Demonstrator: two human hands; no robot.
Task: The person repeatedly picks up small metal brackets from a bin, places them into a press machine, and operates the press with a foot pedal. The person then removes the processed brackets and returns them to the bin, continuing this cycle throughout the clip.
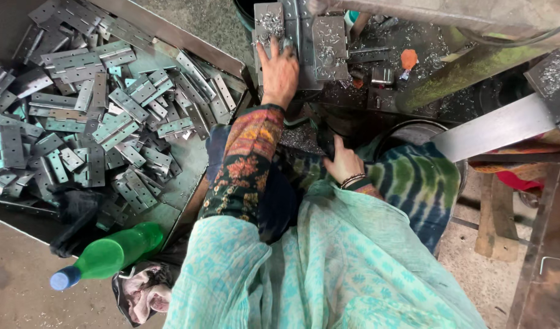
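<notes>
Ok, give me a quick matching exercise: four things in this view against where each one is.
Things:
1. left hand
2. right hand
3. green bottle
4. hinges

Places:
A. lying on the floor, lower left
B. piled in the metal tray at left
C. flat on the metal plates at the top
D. low on the lap, by the tie-dye cloth

Pairs: 1-C, 2-D, 3-A, 4-B

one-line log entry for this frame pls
left hand: flat on grey metal hinge plate on machine bed | right hand: resting in lap, holding nothing | left side: tray of grey metal hinges, green plastic bottle
</notes>
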